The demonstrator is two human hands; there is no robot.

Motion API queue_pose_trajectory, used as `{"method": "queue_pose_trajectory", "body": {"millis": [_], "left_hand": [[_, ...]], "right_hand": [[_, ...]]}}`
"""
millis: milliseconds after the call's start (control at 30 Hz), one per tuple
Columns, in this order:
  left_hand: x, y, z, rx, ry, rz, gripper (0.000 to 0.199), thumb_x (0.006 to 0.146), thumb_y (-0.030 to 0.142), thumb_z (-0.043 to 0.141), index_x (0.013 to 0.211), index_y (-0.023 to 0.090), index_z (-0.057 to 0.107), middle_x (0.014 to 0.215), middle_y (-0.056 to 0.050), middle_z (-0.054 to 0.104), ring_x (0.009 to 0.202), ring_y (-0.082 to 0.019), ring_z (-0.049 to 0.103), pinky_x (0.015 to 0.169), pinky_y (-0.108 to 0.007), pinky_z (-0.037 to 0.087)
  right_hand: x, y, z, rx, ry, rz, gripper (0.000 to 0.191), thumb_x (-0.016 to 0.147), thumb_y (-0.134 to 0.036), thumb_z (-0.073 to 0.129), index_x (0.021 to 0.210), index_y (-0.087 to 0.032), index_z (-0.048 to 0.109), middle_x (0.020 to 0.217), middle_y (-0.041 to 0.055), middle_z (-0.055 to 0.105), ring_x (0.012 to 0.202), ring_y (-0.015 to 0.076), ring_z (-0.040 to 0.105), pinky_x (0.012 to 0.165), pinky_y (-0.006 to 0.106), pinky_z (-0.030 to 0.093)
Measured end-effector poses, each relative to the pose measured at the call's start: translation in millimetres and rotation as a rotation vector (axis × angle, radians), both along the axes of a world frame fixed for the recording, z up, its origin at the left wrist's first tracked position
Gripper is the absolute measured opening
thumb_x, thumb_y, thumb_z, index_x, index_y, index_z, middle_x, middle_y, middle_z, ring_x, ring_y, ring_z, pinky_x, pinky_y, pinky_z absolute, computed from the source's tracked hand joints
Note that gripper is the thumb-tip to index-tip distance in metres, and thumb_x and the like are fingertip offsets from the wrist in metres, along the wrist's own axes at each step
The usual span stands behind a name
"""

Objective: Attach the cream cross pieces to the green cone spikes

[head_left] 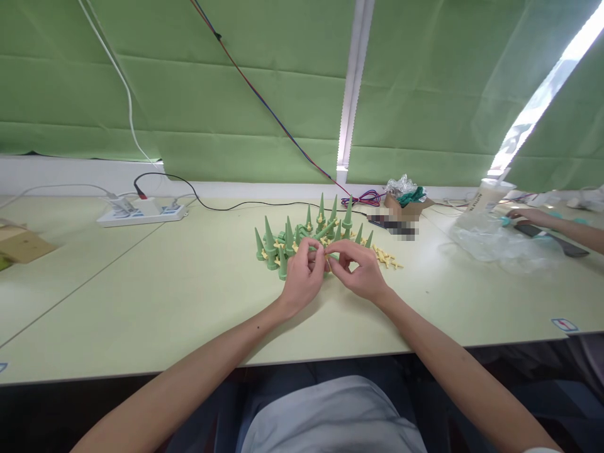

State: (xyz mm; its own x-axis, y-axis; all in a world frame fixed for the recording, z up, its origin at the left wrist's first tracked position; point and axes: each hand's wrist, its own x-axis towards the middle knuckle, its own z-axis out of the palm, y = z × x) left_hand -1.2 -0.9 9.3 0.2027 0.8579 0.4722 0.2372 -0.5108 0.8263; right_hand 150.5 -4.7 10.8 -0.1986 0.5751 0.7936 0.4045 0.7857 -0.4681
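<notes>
My left hand (304, 275) and my right hand (359, 269) meet in front of a cluster of green cone-shaped pieces (289, 236). Fingers of both hands are pinched together around a small yellow piece (329, 263), mostly hidden between the fingertips. Many cones stand upright, with small yellow pieces attached around their lower parts. Loose yellow pieces (387, 257) lie in a small pile just right of the cluster, beyond my right hand.
A power strip (141, 216) with plugs lies at the back left. Behind the cones are a cardboard box (409, 211) and coiled wires (367, 199). Rightward stand a cup (488, 196) and a plastic bag (481, 236); another person's hand (531, 217) rests by a dark object.
</notes>
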Motion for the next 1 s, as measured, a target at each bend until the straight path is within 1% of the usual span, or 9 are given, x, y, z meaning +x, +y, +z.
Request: {"method": "queue_pose_trajectory", "body": {"millis": [167,500,800,1000], "left_hand": [[-0.4,-0.7,0.7,-0.014,0.002,0.002,0.020,0.097,0.041,0.040,0.089,0.022,0.040,0.052,0.008,0.048,0.038,-0.007,0.039,0.043,-0.020,0.028],[-1.2,-0.4,0.9,-0.020,0.019,-0.007,0.019,0.096,0.040,0.040,0.089,0.023,0.040,0.051,0.008,0.045,0.039,-0.008,0.040,0.043,-0.021,0.027],[-0.7,-0.7,2.4,-0.029,-0.009,-0.035,0.021,0.095,0.042,0.042,0.089,0.021,0.042,0.061,0.005,0.056,0.042,-0.007,0.045,0.044,-0.021,0.033],[0.7,0.9,1.1,0.023,-0.019,-0.004,0.021,0.095,0.040,0.044,0.087,0.021,0.046,0.068,0.002,0.056,0.053,-0.009,0.052,0.047,-0.021,0.035]], "right_hand": [[-0.1,-1.3,0.9,-0.016,-0.001,0.005,0.012,0.086,-0.017,0.057,0.094,-0.021,0.064,0.087,0.0034,0.065,0.050,0.0073,0.046,0.049,0.023,0.045],[0.5,1.8,-2.1,-0.054,-0.018,0.014,0.009,0.089,-0.022,0.058,0.098,-0.021,0.061,0.091,0.0038,0.062,0.052,0.0072,0.047,0.052,0.024,0.045],[1.4,3.2,-3.2,-0.104,-0.021,0.024,0.009,0.093,-0.025,0.053,0.098,-0.021,0.059,0.095,0.0052,0.061,0.054,0.0077,0.048,0.052,0.023,0.044],[2.0,3.7,-3.3,-0.101,-0.033,0.008,0.009,0.093,-0.026,0.053,0.097,-0.021,0.059,0.091,0.0043,0.061,0.054,0.0082,0.046,0.053,0.024,0.043]]}}
